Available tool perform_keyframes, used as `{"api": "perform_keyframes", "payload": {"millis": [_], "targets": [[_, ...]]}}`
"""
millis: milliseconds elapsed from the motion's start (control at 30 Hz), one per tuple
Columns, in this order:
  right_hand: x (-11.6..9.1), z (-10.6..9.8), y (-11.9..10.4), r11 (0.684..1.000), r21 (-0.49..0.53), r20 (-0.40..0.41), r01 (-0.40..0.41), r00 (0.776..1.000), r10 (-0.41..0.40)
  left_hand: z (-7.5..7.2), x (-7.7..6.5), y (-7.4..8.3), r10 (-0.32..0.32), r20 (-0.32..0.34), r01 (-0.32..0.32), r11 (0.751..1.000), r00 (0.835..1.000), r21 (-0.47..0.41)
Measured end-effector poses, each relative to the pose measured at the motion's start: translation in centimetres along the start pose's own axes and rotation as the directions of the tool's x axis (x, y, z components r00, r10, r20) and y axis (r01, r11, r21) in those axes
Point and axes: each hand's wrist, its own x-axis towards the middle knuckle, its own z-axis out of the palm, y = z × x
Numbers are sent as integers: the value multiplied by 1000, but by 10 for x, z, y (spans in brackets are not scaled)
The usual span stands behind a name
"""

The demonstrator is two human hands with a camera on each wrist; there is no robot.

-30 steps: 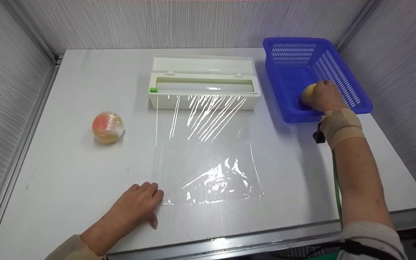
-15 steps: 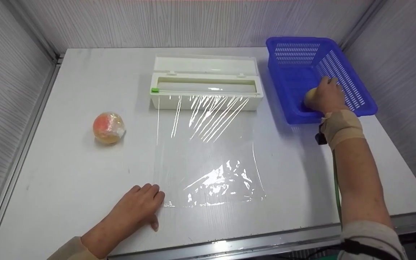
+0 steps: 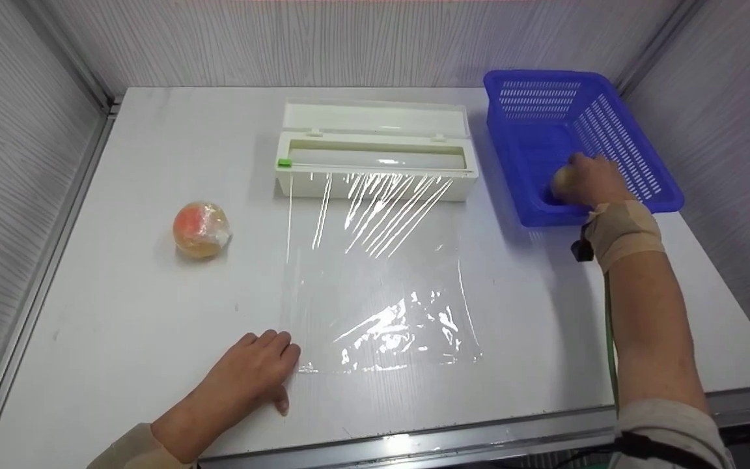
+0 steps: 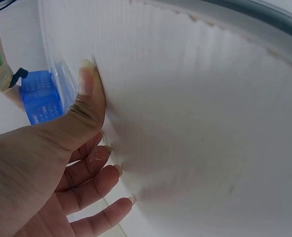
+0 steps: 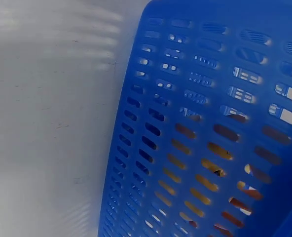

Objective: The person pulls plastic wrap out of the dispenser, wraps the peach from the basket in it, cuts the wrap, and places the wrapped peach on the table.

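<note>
My right hand (image 3: 596, 179) reaches into the blue basket (image 3: 638, 140) and grips a round yellow fruit (image 3: 564, 182), mostly covered by the fingers. Through the basket's slots, yellow patches of the fruit (image 5: 200, 195) show in the right wrist view. My left hand (image 3: 254, 368) rests on the table, its fingertips at the near left corner of a sheet of clear cling film (image 3: 375, 293). Its thumb is stretched out and its fingers bend loosely in the left wrist view. The film runs out from a white cling film dispenser (image 3: 375, 185) with its lid raised.
A red and yellow fruit wrapped in film (image 3: 200, 229) sits on the white table (image 3: 121, 312) at the left. A green slider (image 3: 284, 163) is at the dispenser's left end. Panelled walls enclose the back and sides, and a metal rail (image 3: 453, 443) lines the front edge.
My right hand has sunk slightly lower in the basket with the yellow fruit. The left hand stays at the film's corner. The whole head view has shifted a little.
</note>
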Motion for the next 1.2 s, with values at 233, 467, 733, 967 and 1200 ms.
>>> {"api": "perform_keyframes", "payload": {"millis": [233, 467, 733, 967, 1200], "targets": [[-12, -4, 2, 992, 111, -76, 57, 996, -49, 0, 1, 0, 8, -19, -8, 1000, 1000, 0], [-22, -10, 0, 978, 176, -123, 115, 988, -94, -1, 0, 0, -6, 8, 6, 1000, 1000, -1], [-41, -17, 5, 945, 282, -234, 167, 967, -101, 1, 0, 2, -18, -4, 18, 1000, 1000, -5], [-62, -27, -5, 907, 393, -284, 149, 958, -35, 2, -1, 2, -16, -38, 15, 1000, 999, -16], [-85, -31, -36, 873, 439, -364, 212, 930, -42, -1, 0, 2, -44, 14, 45, 997, 999, -66]]}}
